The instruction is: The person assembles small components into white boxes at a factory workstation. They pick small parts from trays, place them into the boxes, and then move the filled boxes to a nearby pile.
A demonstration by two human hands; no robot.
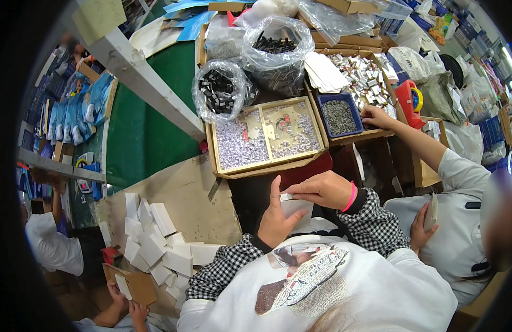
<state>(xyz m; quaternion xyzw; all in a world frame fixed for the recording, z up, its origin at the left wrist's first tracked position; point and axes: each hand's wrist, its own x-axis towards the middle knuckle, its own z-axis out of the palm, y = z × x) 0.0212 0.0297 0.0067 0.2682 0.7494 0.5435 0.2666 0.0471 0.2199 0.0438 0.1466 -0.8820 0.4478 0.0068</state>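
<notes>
In front of my chest a small white box [296, 208] stands upright, steadied by my left hand [275, 220], whose thumb and fingers lie around its near side. My right hand [327, 190], with a pink band at the wrist, is closed at the top edge of the box. Its fingertips press together there; whether they pinch a flap or a small part is too small to tell. Just beyond my hands sits a divided wooden tray [265, 137] with many tiny silvery parts in its two compartments. On my left, a loose heap of white boxes [159, 243] lies on brown cardboard [211, 193].
Clear bags of black parts [216, 91] stand behind the tray. A blue bin [338, 115] of small metal pieces and a carton of small boxes [364, 77] are at right. A co-worker's hand [377, 118] reaches there. A white post [145, 72] slants across the left; another person's hands [128, 307] work at lower left.
</notes>
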